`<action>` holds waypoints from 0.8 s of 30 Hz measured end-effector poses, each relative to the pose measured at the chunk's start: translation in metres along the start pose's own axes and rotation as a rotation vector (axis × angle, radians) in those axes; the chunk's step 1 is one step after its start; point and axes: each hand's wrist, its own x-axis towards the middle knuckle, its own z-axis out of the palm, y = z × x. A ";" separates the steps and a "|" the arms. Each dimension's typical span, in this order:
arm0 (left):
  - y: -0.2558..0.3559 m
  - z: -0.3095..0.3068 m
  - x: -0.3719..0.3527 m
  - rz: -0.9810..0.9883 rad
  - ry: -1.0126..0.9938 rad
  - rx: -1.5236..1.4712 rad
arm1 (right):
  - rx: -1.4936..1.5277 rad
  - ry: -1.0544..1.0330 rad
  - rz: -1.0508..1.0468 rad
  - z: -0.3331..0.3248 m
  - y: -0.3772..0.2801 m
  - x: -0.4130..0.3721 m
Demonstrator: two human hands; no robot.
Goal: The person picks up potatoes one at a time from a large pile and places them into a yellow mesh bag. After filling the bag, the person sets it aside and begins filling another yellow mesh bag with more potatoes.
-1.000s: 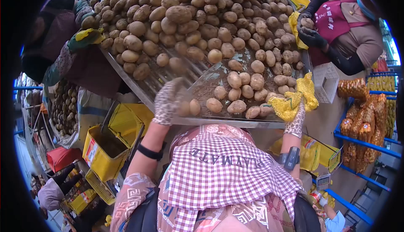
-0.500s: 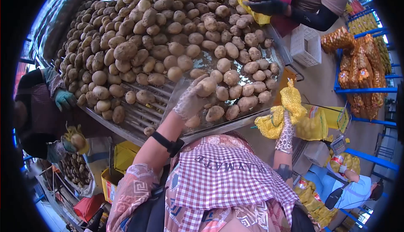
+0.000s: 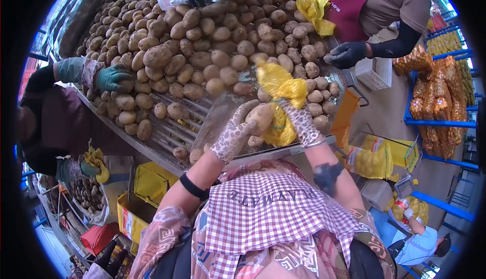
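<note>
My left hand [image 3: 232, 136], in a spotted glove, is closed around a potato [image 3: 260, 119] over the front of the sorting table. Just right of it, my right hand [image 3: 302, 123], gloved the same way, grips a crumpled yellow mesh bag [image 3: 289, 90]. The potato overlaps the bag's left side in this view; the bag's mouth is hard to see. Behind both hands spreads a large heap of potatoes [image 3: 167, 58]. Under my left wrist the table's metal slats [image 3: 174, 119] show.
A co-worker's green-gloved hand [image 3: 114, 78] rests on potatoes at the left. Opposite, a black-gloved hand [image 3: 349, 54] is at the table's corner, near a yellow bag [image 3: 315, 11]. A white crate [image 3: 373, 73] and filled net sacks [image 3: 439, 104] stand at right, a yellow bin [image 3: 132, 218] at lower left.
My right hand has swung the mesh bag left and forward over the table, beside the potato. My left hand has moved slightly right and down with the potato. Co-workers' hands have shifted.
</note>
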 end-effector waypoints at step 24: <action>-0.004 -0.045 -0.037 -0.217 -0.232 -1.184 | 0.093 -0.190 0.035 0.036 0.015 -0.014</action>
